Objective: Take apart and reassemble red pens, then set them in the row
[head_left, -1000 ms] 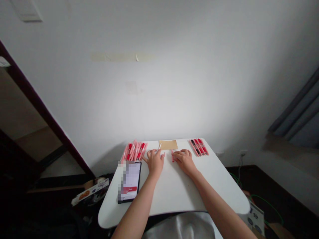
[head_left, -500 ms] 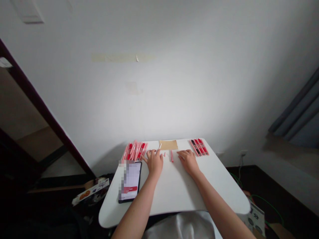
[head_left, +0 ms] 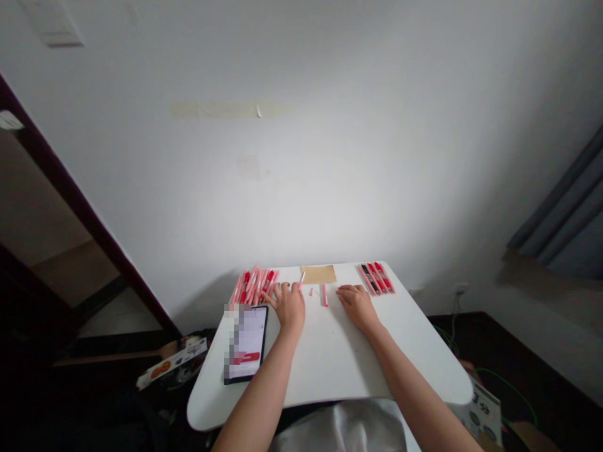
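Note:
On the white table [head_left: 339, 364] my left hand [head_left: 287, 304] lies near the far edge, fingers spread, with a thin pink-and-white stick [head_left: 302, 280] between its fingertips. Just left of it is a pile of several pink and red pens [head_left: 254, 285]. My right hand [head_left: 357, 302] rests flat on the table with its fingers apart and nothing in it. Between the hands lie a pink pen barrel [head_left: 325, 294] and a tiny pink piece [head_left: 311, 291]. A row of several red and black pens [head_left: 375, 277] lies to the right of my right hand.
A brown paper square [head_left: 319, 274] lies at the far edge against the white wall. A phone with a lit screen [head_left: 247, 342] lies at the table's left. Below on the floor are a printed box [head_left: 170, 363] at left and green cables [head_left: 499, 383] at right.
My right hand let go of the pink pen barrel and drew off to the right. My left hand slid slightly left toward the pen pile, keeping the thin stick.

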The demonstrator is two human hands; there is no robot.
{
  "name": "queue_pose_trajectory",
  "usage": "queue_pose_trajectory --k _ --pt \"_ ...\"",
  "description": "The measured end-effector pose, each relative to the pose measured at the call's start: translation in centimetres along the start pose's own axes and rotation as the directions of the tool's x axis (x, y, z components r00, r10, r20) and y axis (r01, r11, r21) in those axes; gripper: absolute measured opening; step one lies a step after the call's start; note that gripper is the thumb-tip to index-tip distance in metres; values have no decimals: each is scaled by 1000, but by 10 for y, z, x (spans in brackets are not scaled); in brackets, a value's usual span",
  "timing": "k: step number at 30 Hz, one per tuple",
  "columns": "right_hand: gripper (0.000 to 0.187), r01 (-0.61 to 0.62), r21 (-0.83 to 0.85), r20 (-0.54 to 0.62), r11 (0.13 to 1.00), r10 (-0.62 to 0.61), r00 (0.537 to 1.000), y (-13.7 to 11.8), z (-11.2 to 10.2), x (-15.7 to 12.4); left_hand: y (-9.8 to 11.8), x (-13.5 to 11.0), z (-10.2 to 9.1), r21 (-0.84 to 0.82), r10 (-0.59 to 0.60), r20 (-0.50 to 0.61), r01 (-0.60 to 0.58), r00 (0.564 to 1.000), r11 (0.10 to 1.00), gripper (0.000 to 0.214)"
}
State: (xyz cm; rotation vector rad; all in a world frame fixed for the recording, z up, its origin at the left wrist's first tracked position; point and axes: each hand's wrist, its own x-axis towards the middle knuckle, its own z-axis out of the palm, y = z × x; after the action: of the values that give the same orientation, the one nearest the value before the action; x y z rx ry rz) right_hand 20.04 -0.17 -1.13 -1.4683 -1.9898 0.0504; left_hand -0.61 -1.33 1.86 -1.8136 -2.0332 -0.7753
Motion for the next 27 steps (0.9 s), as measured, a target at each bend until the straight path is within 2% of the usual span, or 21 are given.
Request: queue_pose_trajectory --k 14,27 --pt "27 -29 24 16 999 29 999 0 0 0 0 1 2 58 -25 20 23 1000 998 27" --pt "26 -6 40 -10 999 7 1000 0 0 0 2 2 0 -30 -45 -52 44 998 999 25"
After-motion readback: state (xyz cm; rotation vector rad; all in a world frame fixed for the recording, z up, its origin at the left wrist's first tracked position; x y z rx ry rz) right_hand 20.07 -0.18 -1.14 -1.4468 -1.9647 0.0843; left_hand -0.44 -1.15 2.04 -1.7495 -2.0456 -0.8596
